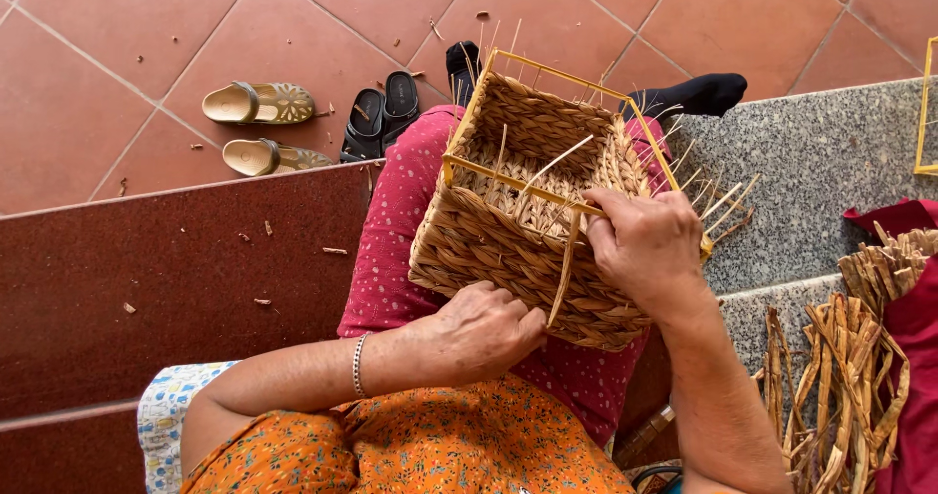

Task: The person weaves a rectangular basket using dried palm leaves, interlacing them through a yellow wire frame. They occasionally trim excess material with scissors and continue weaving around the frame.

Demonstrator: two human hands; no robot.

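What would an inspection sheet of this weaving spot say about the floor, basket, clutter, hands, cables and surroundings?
Surface: dark red stone step with small straw scraps.
Job's things: square woven straw basket on a yellow wire frame, lying on the lap; a loose flat strand hangs down its side.
Clutter: bundle of dried straw strands at the person's right.
Grippers: left hand steadies the basket's lower edge; right hand grips the rim.
Cables: nothing seen.
Surroundings: terracotta tile floor, tan sandals, black sandals, grey granite step.

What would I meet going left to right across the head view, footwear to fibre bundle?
Tan sandals → black sandals → left hand → woven basket → right hand → dried fibre bundle.
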